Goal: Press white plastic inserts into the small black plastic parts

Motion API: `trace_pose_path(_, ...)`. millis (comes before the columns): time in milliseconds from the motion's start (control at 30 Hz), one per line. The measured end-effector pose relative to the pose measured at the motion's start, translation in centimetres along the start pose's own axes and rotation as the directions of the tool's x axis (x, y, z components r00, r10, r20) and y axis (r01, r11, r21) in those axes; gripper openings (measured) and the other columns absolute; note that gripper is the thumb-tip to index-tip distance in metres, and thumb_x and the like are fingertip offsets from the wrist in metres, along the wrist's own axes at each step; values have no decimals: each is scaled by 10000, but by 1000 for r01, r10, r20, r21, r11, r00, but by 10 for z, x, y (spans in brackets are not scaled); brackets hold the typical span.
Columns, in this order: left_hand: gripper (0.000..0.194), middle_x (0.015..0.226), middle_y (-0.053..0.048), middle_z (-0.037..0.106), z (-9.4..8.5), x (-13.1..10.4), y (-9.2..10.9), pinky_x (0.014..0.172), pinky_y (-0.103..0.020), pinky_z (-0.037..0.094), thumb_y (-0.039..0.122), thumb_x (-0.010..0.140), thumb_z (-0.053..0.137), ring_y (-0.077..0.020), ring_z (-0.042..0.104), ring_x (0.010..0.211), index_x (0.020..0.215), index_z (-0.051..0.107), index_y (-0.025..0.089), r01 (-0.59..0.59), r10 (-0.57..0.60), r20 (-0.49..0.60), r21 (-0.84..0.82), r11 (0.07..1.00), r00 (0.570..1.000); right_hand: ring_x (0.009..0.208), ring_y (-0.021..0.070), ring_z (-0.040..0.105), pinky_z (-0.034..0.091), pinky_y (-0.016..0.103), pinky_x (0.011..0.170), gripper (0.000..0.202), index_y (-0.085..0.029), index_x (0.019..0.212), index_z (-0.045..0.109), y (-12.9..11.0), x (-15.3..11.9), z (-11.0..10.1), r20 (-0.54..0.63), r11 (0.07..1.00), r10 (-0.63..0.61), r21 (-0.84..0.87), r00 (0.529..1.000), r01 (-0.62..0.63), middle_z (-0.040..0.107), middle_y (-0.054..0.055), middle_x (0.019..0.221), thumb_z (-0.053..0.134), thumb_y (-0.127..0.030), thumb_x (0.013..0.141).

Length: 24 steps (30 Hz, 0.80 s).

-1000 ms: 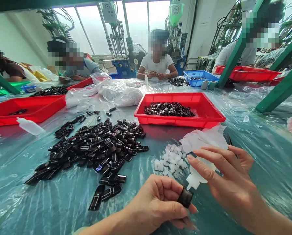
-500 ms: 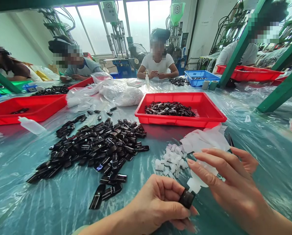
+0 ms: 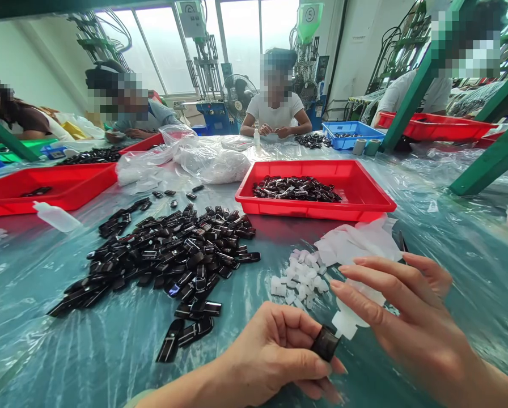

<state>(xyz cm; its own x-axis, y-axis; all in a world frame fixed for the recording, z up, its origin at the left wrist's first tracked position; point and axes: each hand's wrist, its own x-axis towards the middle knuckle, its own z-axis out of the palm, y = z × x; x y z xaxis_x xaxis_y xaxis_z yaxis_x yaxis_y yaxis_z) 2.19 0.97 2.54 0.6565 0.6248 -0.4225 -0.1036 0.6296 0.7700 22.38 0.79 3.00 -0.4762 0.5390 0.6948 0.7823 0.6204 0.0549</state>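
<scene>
My left hand [image 3: 279, 357] pinches a small, dark, glossy plastic piece [image 3: 325, 343] between thumb and fingers, its end facing right. In my right hand [image 3: 419, 323] is a translucent white squeeze bottle [image 3: 344, 323], tilted so that its nozzle points down at the dark piece's edge. Whether the tip touches the piece I cannot tell; the fingers cover part of the bottle. Just beyond the hands lies a small heap of white translucent plastic pieces [image 3: 303, 277]. To the left spreads a big pile of similar dark plastic pieces [image 3: 169, 249].
A red tray [image 3: 367, 195] with dark pieces stands ahead; another red tray [image 3: 79, 184] is at the left, beside a second squeeze bottle [image 3: 56, 216]. Crumpled clear plastic bags [image 3: 211, 164] lie between them. Green posts [image 3: 487, 156] slant at the right. Several people sit around the table.
The squeeze bottle and my right hand have shifted slightly right, its nozzle moving along the dark piece's edge. My left hand stays nearly still, the dark piece turned slightly.
</scene>
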Motion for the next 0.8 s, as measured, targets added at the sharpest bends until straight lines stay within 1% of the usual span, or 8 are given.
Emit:
trace_pose_path(67, 185, 778, -100, 690, 0, 0, 0, 495, -155, 479, 148, 616, 691, -138, 656, 585, 770, 607, 88, 0, 0, 10, -1, 1000, 1000, 984, 179, 561, 246, 443, 949, 383, -262, 970, 606, -2, 1, 0, -42, 1000, 23, 14, 999, -23, 648, 2, 985, 397, 15, 807)
trace_pose_path(133, 182, 782, -101, 689, 0, 0, -1, 492, -152, 478, 146, 616, 690, -139, 657, 591, 768, 609, 86, 0, 0, 13, 3, 1000, 1000, 975, 172, 561, 244, 447, 943, 373, -254, 952, 612, -3, 2, 0, -60, 1000, 26, 14, 998, -25, 653, 5, 973, 398, 14, 807)
trace_pose_path(300, 181, 784, -91, 688, -1, -1, -1, 496, -146, 478, 136, 620, 685, -130, 655, 587, 779, 612, 91, 10, -10, 21, 2, 1000, 1000, 983, 184, 559, 241, 455, 936, 348, -235, 957, 617, -5, 2, 0, -49, 1000, -9, -11, 999, 8, 654, 22, 986, 402, 1, 817)
trace_pose_path(433, 180, 783, -88, 688, -1, 1, 0, 501, -144, 481, 134, 620, 685, -121, 651, 580, 784, 622, 92, 18, -18, 32, 9, 1000, 999, 993, 189, 552, 234, 458, 942, 335, -241, 974, 614, -5, -1, 3, -55, 1000, 8, -13, 998, -9, 651, 22, 1000, 409, -22, 827)
trace_pose_path(800, 152, 792, -93, 689, 1, 1, -3, 509, -141, 482, 129, 628, 678, -122, 654, 586, 767, 634, 85, 30, -30, 47, 13, 999, 998, 996, 180, 542, 245, 447, 929, 362, -245, 1005, 608, -7, 0, 6, -65, 999, 34, -9, 997, -34, 657, 23, 976, 427, 7, 817)
